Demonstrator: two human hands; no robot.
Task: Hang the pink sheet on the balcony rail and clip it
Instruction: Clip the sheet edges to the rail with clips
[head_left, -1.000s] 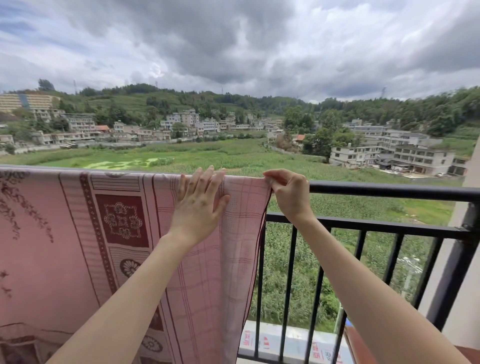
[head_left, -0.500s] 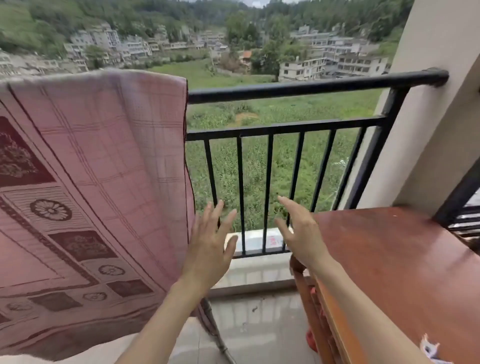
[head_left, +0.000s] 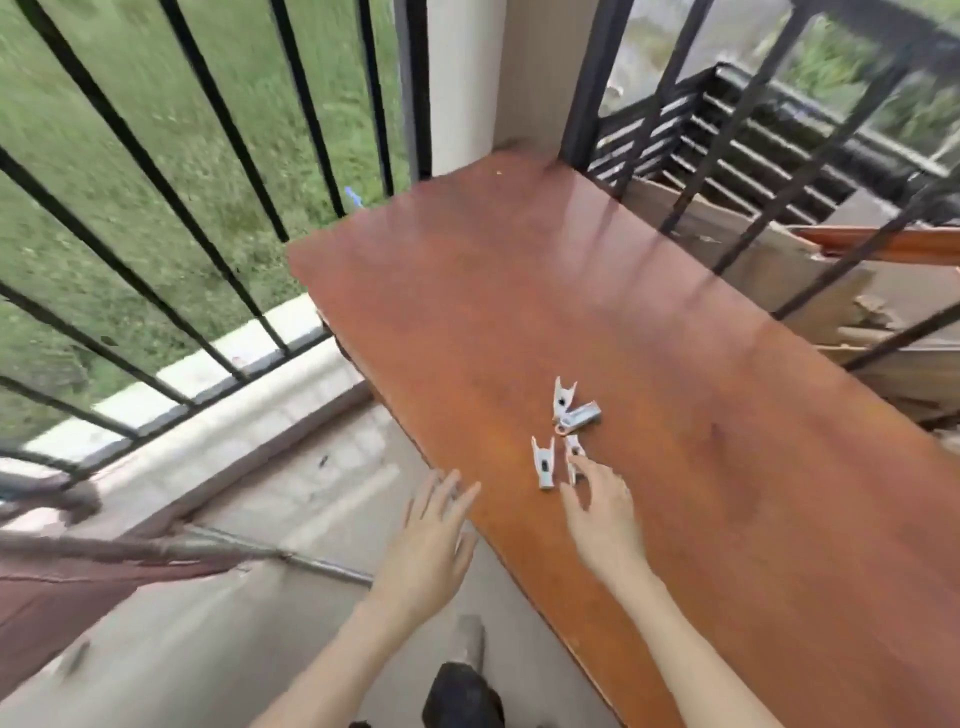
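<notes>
Reddish wooden table (head_left: 675, 364) bears pale clothespins (head_left: 563, 434). Right hand (head_left: 602, 514) fingers loosely spread, touching one pin at its 12 o'clock; left hand (head_left: 431, 540) splayed, empty.

No readable text, labels, brands or numbers anywhere. Small pale plastic clothes pegs (head_left: 563, 431) on the reddish-brown wooden tabletop (head_left: 675, 364) show only dark spots, no lettering. Frame motion-blurred; black metal railing bars (head_left: 218, 218) beside the tabletop carry no markings.
</notes>
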